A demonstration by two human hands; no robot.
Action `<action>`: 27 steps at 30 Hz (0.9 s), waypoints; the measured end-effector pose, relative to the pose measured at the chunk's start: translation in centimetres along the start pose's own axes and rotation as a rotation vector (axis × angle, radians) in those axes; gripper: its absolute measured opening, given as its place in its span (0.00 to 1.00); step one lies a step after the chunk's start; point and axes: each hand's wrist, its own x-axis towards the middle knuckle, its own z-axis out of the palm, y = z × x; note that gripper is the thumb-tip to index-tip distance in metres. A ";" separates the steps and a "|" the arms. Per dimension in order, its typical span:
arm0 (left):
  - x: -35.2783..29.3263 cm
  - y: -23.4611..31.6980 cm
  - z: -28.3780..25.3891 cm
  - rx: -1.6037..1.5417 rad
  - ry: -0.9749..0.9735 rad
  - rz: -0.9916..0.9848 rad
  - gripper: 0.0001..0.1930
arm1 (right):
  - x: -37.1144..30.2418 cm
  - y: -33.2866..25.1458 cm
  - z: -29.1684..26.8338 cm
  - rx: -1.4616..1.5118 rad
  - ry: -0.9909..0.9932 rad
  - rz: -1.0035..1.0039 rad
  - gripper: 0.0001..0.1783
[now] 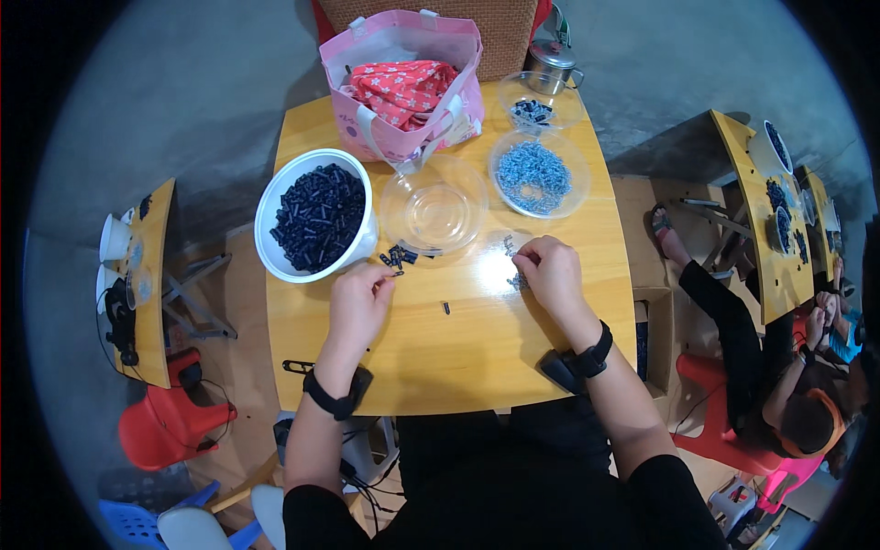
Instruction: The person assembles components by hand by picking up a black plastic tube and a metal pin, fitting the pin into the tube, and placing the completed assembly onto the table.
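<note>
My left hand (361, 304) is closed in a pinch, with a small black plastic piece (398, 273) at its fingertips. Just beyond it lies a small pile of the same black pieces (400, 256). My right hand (554, 275) pinches beside some loose silvery metal bits (510, 246); whatever its fingertips hold is hidden. Between the hands a single small dark piece (446, 308) rests on the wooden table (440, 367). A white tub (266, 225) full of black pieces stands left, and a clear bowl (581, 183) of silvery bits stands right.
A clear round container (434, 209) sits mid-table. Behind are a pink bag (399, 137) with red cloth, another clear bowl (570, 99) and a metal mug (554, 64). At right, another person (797, 412) sits by a table (765, 266). A red stool (174, 426) is at left.
</note>
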 end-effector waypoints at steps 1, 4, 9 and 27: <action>0.3 0.0 0.1 0.086 -0.004 0.027 0.04 | 0.0 0.1 0.0 0.005 -0.001 -0.003 0.05; 0.6 0.5 0.9 0.199 -0.043 0.067 0.03 | -0.1 -0.1 -0.2 0.076 -0.043 0.049 0.05; 0.6 0.7 1.5 0.245 -0.040 0.095 0.04 | -0.8 0.5 -0.9 0.327 -0.052 0.124 0.05; 2.5 3.0 4.5 0.313 -0.028 0.218 0.10 | -8.6 0.6 -5.6 1.115 -0.247 0.547 0.07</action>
